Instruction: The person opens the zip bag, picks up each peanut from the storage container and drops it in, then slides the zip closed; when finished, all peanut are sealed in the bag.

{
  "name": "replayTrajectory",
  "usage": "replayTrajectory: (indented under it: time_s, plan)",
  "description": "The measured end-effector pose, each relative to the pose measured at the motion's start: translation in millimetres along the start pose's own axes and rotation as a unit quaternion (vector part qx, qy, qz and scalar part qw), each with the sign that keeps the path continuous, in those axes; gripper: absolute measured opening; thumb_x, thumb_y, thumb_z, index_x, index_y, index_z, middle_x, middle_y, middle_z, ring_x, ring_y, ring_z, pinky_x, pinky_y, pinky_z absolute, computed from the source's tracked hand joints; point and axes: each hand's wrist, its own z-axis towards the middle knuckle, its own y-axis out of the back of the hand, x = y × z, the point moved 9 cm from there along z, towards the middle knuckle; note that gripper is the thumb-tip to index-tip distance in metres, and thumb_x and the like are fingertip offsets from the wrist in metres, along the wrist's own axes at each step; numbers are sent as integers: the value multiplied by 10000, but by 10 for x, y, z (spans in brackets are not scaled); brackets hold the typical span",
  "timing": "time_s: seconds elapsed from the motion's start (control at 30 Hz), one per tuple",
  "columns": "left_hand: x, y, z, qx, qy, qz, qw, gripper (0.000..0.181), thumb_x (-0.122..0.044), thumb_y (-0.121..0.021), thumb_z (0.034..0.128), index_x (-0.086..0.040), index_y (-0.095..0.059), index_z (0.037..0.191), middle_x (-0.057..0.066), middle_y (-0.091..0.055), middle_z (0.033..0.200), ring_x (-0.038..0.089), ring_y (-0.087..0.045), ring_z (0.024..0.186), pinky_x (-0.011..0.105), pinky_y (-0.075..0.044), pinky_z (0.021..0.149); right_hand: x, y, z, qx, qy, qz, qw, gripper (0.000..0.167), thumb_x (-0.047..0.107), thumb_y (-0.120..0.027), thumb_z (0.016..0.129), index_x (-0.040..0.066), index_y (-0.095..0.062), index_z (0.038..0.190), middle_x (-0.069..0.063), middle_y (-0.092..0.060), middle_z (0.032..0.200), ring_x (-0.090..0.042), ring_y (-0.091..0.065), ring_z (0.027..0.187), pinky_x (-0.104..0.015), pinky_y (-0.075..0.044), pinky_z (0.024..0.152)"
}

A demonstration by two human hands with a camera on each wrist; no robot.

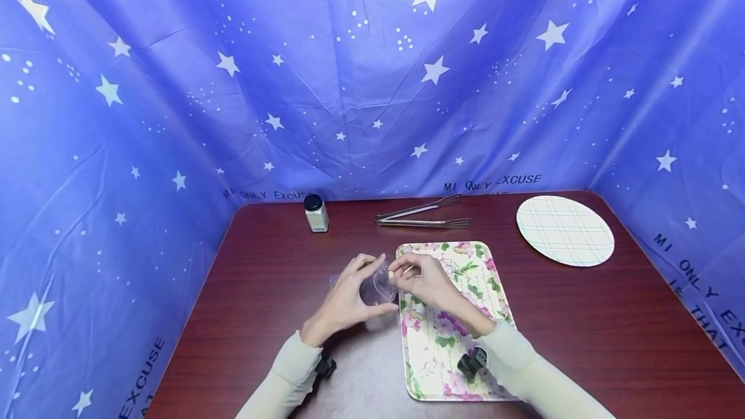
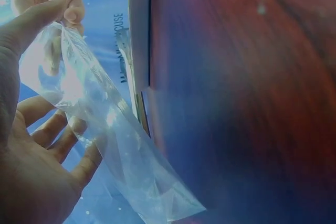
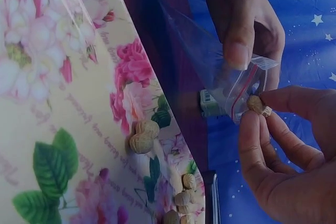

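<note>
Cream long sleeves [image 1: 535,374], close-fitting, small black left wrist camera [image 1: 326,366], small black right wrist camera [image 1: 473,363]

This looks like a small makeshift booth, screened off by hanging fabric. Blue cloth [image 1: 372,89], printed with white stars and black lettering, hangs in folds across the top of the frame and down both sides, enclosing a dark red wood-grain bench [image 1: 262,290] at the lower centre. The floral tray [image 1: 426,344] right of centre, the plate [image 1: 564,231] at right, and the metal tongs [image 1: 419,223] and black-lidded jar [image 1: 317,218] near the middle are kitchenware; whether a home or a lab lies behind the cloth cannot be told.
</note>
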Motion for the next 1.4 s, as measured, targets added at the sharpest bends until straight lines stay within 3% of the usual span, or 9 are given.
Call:
replayTrajectory:
  time_s: [0.33,0.57,0.8,0.97,1.1,1.2,1.4]
  plan:
    - [1,15,8,12,-9,-9,10000,1007,-583,-889,747,-161,-485,1568,-40,-568,1358,122,-557,1221,391,-525,1049,0,68,-28,-34,-5,-160,9999,180,31,-745,886,8,-749,1065,-143,-767,948,-120,-687,802,-202,-584,746]
    - [3,46,4,15,46,-41,10000,1009,-528,-912,741,-146,-480,1568,-12,-573,1374,159,-562,1253,427,-513,1083,-124,219,-39,-239,-198,-254,9992,148,8,-726,888,-7,-761,1031,-123,-768,923,-80,-674,768,-188,-567,706]
    - [5,67,7,75,130,1,9999,1019,-539,-905,745,-138,-468,1574,-3,-566,1394,164,-556,1282,414,-509,1097,-317,444,-90,-336,-309,-281,9986,162,22,-722,914,-46,-736,1060,-186,-769,956,-223,-730,803,-287,-614,673]
    - [23,79,-1,13,121,32,9999,1026,-520,-918,737,-138,-466,1575,-7,-568,1393,162,-552,1283,408,-514,1092,-431,575,-146,-378,-331,-647,9966,137,46,-721,925,-8,-748,1048,-137,-761,945,-122,-689,785,-208,-558,710]
    - [39,84,-8,-8,148,1,9999,1030,-534,-915,734,-145,-466,1576,-15,-564,1394,164,-551,1285,417,-511,1096,-540,598,-202,-282,-542,-802,9949,98,25,-712,925,16,-746,1017,-110,-746,898,-120,-674,723,-214,-538,591]
    - [42,84,-8,-3,179,-51,9998,1029,-531,-916,733,-144,-468,1575,-18,-562,1390,165,-553,1276,421,-512,1092,-561,573,-232,-191,-483,-935,9943,88,0,-703,912,16,-737,991,-92,-729,862,-118,-650,696,-221,-525,556]
    - [43,55,-9,69,233,-99,9997,1011,-509,-916,744,-157,-465,1577,-25,-559,1389,147,-554,1266,412,-516,1085,-494,478,-284,-81,-53,-1571,9875,67,15,-750,896,44,-740,956,-11,-706,821,-62,-616,715,-194,-529,667]
